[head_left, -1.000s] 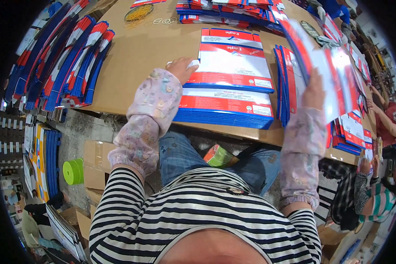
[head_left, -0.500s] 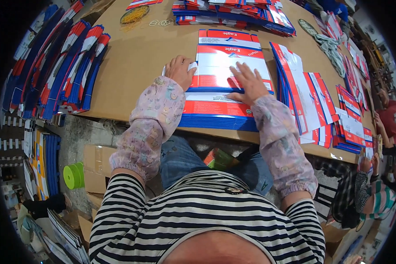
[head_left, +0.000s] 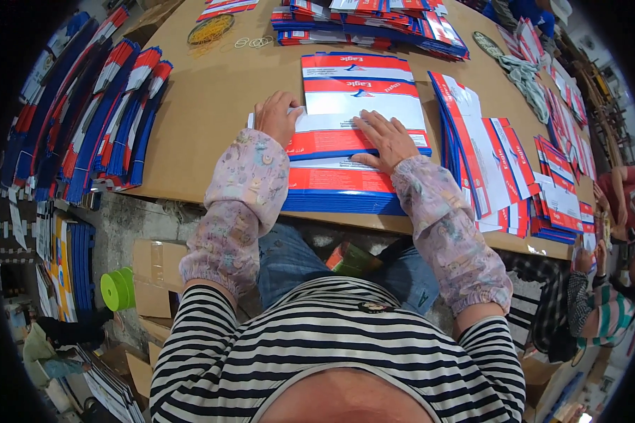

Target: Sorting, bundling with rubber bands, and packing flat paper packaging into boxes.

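Brown table (head_left: 197, 113) under carton stacks (head_left: 331, 144), pale rings (head_left: 254, 42), cloth (head_left: 528, 79).

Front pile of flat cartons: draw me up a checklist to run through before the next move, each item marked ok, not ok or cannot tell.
1. Left hand at the left side of the front pile: ok.
2. Right hand flat on the pile, fingers spread: ok.
3. Pile's near edges flush: not ok, the upper layer is set back from the lower.
4. Cartons at the right evenly aligned: not ok, they lie fanned.
5. Number of cartons in the front pile: cannot tell.
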Demonstrator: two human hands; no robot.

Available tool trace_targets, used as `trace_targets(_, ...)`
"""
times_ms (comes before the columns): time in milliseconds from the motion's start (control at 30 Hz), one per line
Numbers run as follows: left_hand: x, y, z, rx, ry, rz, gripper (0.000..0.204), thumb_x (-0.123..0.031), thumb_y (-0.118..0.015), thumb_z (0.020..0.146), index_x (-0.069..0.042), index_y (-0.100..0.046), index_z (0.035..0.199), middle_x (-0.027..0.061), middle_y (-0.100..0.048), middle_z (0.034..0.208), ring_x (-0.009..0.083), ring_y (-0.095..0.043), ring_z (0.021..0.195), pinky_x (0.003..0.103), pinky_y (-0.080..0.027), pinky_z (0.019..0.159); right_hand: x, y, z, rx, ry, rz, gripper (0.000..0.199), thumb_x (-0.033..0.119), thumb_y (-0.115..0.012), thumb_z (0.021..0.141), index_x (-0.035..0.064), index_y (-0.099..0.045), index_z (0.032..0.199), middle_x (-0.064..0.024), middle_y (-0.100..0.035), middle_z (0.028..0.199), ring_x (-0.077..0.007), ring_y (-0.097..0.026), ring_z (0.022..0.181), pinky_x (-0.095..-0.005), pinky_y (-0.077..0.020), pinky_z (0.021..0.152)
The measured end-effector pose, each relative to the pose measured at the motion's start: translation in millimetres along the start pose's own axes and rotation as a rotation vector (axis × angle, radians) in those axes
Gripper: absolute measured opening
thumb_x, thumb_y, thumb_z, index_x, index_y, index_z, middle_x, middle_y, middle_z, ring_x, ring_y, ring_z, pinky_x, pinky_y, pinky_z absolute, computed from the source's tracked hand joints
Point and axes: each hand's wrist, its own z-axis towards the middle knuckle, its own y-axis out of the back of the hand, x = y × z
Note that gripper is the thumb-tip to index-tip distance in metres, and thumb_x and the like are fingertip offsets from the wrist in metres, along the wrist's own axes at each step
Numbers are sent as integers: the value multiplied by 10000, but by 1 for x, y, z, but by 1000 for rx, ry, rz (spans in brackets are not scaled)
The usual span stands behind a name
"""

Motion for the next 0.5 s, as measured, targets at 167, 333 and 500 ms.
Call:
trace_targets(167, 4, 29, 5, 90, 5, -441, 111, -123, -621, 847, -24, -576, 870, 38, -568, 758, 145, -556, 753, 280, -422, 718, 6, 8, -6, -159, 97, -64, 860, 640, -596, 739, 285, -242, 1439, -5, -222, 1510, -208, -198, 1395, -447, -174, 1144)
trace_targets(333, 4, 89, 21, 291, 77, -747, 111, -121, -613, 865, -14, -587, 879, 15, -601, 792, 87, -547, 756, 231, -450, 722, 16, 39, -15, -329, 254, -121, 751, 310, -675, 776, 253, -299, 1424, -16, -278, 1491, -223, -239, 1385, -466, -209, 1124)
trace_targets(500, -13, 112, 45, -32, 109, -1105, 153, -148, -590, 902, -8, -618, 956, 8, -626, 857, 59, -570, 783, 190, -464, 696, -17, 83, -33, -754, 262, -149, 607, 23, -471, 851, 234, -357, 1409, -50, -357, 1457, -259, -334, 1345, -553, -264, 1060)
